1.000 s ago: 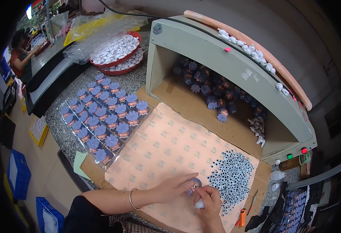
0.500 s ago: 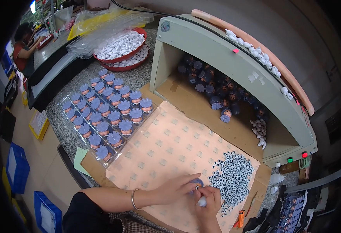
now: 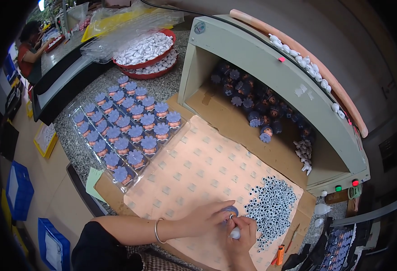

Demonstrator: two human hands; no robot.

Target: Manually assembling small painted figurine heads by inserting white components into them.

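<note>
The left hand grips a small purple-capped figure, the right hand pinching a white piece just below it.

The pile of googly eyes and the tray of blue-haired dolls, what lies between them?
In the head view, only the peach mat with its pale squares lies between the eyes and the tray; that stretch of it is bare.

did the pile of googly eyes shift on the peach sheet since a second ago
No. The pile of googly eyes sits at the same right-hand corner of the peach sheet, just right of the hands, as before; only the camera view shifted slightly.
</note>
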